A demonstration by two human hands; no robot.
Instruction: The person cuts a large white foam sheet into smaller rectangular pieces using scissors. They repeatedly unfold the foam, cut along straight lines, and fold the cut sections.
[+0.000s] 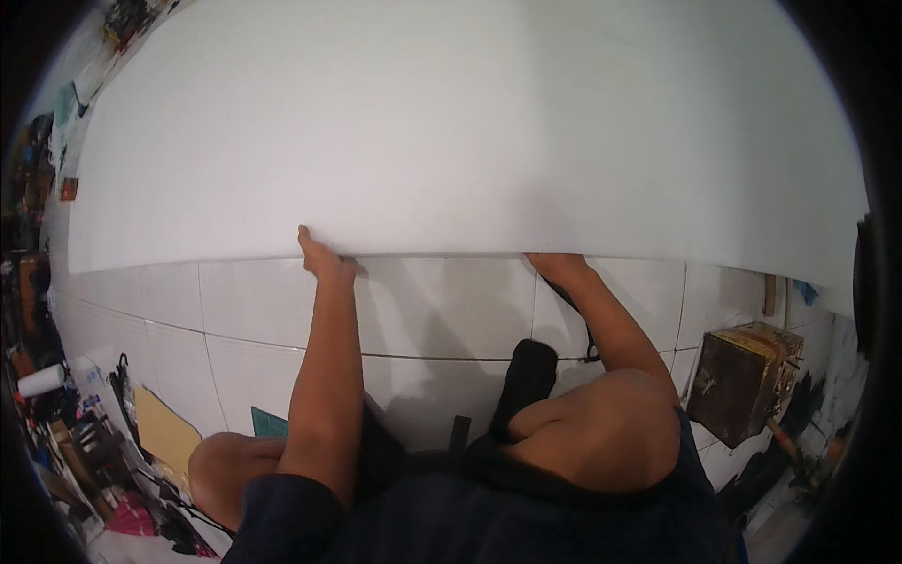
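A large, smooth white panel [404, 132] fills the upper view, its near edge running across in front of my knees. My left hand [322, 256] grips that edge left of the middle, thumb lying on the upper face and fingers out of sight below. Farther right, my right hand [562, 267] reaches under the same edge; its fingers are hidden by the panel, so their grip does not show. A thin dark strap or cord [564, 293] runs beside the right wrist, partly behind the forearm.
White floor tiles [442, 310] lie below the panel. To the right stands a worn brown box [742, 385]. At left are a tan sheet [167, 432], a green mat [269, 422], a white roll [41, 380] and much clutter. A dark, rounded object [528, 376] is near my knee.
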